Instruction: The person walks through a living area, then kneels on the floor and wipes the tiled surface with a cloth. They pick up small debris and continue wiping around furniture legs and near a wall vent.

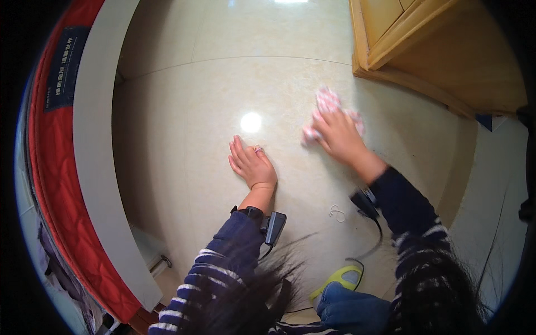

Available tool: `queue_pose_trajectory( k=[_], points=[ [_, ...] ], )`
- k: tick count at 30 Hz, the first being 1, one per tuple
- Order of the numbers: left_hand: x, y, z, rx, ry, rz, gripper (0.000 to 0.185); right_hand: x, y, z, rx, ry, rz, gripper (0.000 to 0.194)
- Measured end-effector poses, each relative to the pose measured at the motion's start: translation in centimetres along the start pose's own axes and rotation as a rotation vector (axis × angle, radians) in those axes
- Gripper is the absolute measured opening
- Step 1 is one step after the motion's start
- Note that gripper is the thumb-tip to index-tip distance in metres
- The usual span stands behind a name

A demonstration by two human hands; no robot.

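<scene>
On the tiled floor (217, 104), my right hand (341, 136) presses a pink-and-white checked cloth (328, 99). The cloth is bunched under the palm and fingers, and both look blurred. To its left, my left hand (253, 165) leans on the floor with its fingers stretched forward. A small thin loop of thread or band (258, 148) shows by the left thumb; whether it is pinched there is unclear. Between my forearms, a pale curled string (336, 213) lies on the tiles.
A wooden cabinet (435, 63) stands at the upper right. Along the left runs a white board (94, 138) beside red quilted fabric (54, 155) with a printed label. Black devices (275, 228) with cables sit at both wrists. A yellow-green slipper (335, 278) is below.
</scene>
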State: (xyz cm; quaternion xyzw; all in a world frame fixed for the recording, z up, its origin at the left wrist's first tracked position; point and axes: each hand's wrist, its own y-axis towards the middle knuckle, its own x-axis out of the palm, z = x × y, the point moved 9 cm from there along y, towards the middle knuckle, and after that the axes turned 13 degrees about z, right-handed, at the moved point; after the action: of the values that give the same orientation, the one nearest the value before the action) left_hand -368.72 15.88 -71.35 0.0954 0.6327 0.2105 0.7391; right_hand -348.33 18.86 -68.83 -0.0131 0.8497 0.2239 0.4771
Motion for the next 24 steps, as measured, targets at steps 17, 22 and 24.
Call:
queue_pose_trajectory(
  k=[17, 22, 24],
  points=[
    [1.1, 2.5, -4.5, -0.107, -0.413, 0.017, 0.018, -19.9, -15.6, 20.4, 1.093, 0.448, 0.399, 0.019],
    [0.7, 10.1, -12.1, -0.104, 0.014, 0.226, 0.026, -16.5, -13.7, 23.2, 0.837, -0.351, 0.445, 0.024],
    [2.0, 10.4, -14.3, -0.194, 0.138, 0.181, 0.027, -12.0, -10.7, 19.3, 0.575, -0.274, 0.375, 0.026]
  ],
)
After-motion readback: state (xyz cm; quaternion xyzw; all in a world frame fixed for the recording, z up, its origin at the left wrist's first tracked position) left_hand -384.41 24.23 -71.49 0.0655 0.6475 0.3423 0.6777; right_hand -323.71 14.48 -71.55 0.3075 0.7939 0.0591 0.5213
